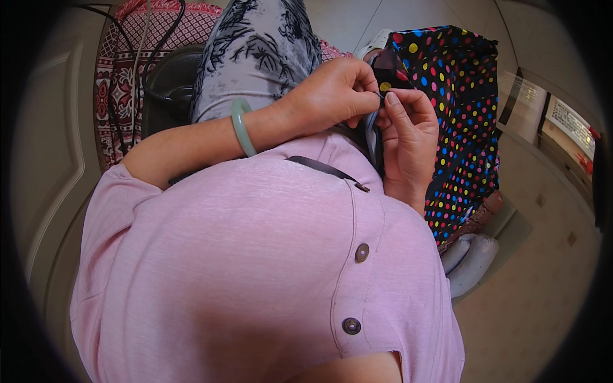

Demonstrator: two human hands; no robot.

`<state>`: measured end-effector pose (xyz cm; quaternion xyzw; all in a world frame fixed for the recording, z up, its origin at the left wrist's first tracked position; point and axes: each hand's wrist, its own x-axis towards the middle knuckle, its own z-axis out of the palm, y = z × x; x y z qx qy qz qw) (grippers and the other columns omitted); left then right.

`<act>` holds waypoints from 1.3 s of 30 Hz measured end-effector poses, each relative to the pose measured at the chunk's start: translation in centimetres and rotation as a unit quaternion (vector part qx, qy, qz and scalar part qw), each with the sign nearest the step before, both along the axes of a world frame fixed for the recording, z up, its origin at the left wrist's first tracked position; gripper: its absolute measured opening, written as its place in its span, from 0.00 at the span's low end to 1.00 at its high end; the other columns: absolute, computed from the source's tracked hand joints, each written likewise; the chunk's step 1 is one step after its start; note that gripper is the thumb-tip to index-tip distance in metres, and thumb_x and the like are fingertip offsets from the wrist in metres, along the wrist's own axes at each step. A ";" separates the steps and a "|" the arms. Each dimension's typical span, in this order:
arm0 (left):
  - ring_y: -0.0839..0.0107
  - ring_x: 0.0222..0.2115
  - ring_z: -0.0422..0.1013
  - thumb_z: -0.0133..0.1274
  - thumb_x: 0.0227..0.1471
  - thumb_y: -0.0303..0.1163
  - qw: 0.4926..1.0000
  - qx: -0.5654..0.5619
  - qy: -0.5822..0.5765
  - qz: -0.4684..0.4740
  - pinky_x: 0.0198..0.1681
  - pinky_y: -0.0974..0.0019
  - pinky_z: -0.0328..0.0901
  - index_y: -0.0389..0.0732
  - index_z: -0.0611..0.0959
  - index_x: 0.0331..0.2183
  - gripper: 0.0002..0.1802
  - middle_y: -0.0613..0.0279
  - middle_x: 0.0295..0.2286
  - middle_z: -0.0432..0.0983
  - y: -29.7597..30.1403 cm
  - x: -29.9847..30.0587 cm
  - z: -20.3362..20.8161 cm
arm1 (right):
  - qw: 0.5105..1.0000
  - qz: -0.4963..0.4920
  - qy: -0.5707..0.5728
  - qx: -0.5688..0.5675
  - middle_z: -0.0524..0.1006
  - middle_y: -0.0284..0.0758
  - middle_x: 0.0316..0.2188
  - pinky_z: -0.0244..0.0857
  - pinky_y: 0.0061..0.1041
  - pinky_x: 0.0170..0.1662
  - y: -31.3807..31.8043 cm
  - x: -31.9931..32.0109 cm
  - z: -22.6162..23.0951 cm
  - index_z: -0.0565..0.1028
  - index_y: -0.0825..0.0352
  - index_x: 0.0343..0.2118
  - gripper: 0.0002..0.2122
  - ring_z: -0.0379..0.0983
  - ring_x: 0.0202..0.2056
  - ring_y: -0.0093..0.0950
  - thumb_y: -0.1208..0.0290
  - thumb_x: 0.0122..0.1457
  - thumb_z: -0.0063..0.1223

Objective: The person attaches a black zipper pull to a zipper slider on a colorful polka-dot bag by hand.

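My left hand (335,92) comes across from the left, a green bangle (241,127) on its forearm. Its thumb and fingers are pinched together over my lap. Right beside it, my right hand (408,131) has its thumb pressed to its fingertips, almost touching the left one. Something thin and dark shows between the fingertips, too small to name. A grey and black strip of material (374,137) hangs below the fingers, partly hidden by them. Black cloth with coloured dots (463,115) drapes down just past my right hand.
My legs in grey patterned trousers (255,57) stretch ahead. At the far left are a red and white patterned textile (115,70), a black object (169,80) with cables, and a panelled door (54,153). Pale rounded objects (474,262) lie low on the right.
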<state>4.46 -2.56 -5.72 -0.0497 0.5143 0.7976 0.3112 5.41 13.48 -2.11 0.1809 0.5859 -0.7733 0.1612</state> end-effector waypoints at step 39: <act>0.77 0.22 0.73 0.48 0.57 0.27 0.995 0.088 -0.038 0.019 0.23 0.77 0.66 0.33 0.73 0.35 0.07 0.60 0.23 0.74 -0.8 1.1 -0.6 | 0.983 0.049 0.055 0.166 0.73 0.25 0.23 0.58 0.10 0.27 -1.3 0.7 0.6 0.74 0.70 0.30 0.03 0.65 0.23 0.11 0.80 0.54 0.57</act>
